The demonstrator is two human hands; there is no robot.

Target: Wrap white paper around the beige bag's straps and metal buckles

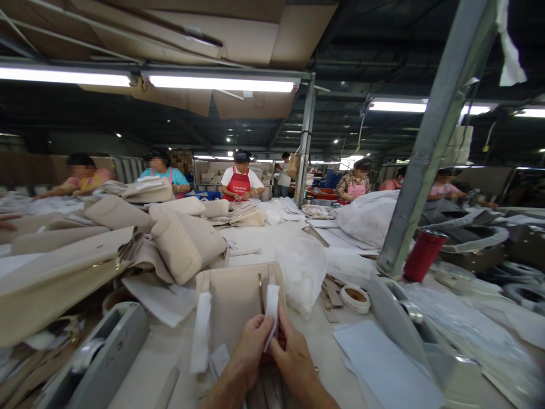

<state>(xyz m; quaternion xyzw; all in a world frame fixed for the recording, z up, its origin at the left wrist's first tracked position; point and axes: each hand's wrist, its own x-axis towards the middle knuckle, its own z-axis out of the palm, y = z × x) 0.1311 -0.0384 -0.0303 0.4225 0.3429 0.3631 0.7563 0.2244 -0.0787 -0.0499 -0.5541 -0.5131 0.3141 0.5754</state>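
A beige handbag (233,295) lies on the worktable in front of me. White wrapping covers a narrow strip (272,301) at its right side, and my left hand (251,343) pinches this strip between thumb and fingers. From the right, my right hand (293,349) closes on the same wrapped strip, thumb near its lower end. A second white-wrapped strip (201,332) runs along the bag's left side. Just left of the held strip shows a gold-coloured metal bar (261,289). The bag's lower part is partly hidden by my hands and forearms.
Beige bags (187,241) are piled at the left. Grey tape dispensers (102,358) flank me. On the right are a tape roll (355,298), white sheets (383,363), a clear plastic bag (302,267), a metal post (434,136) and a red tumbler (424,255). Several co-workers sit beyond.
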